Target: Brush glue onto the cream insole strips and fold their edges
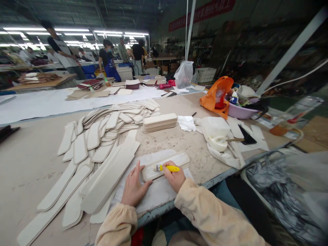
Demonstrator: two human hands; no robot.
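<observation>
A yellow-handled brush (171, 168) is gripped in my right hand (175, 177), its bristles down on the top piece of a small stack of pale rounded strips (166, 164). The top strip looks wet and shiny. My left hand (134, 184) rests at the stack's left end, thumb and fingers apart along its edge, holding nothing. Under the stack lies a white sheet (156, 194). Left of my hands, long pale strips (110, 174) lie piled and overlapping.
Beyond stands a neat stack of strips (160, 123) beside a crumpled white paper (186, 123). At right are a white tub (217, 131), an orange bag (217, 95), a lilac basin (241, 112) and a bottle of amber liquid (294, 118). Several people stand in the background.
</observation>
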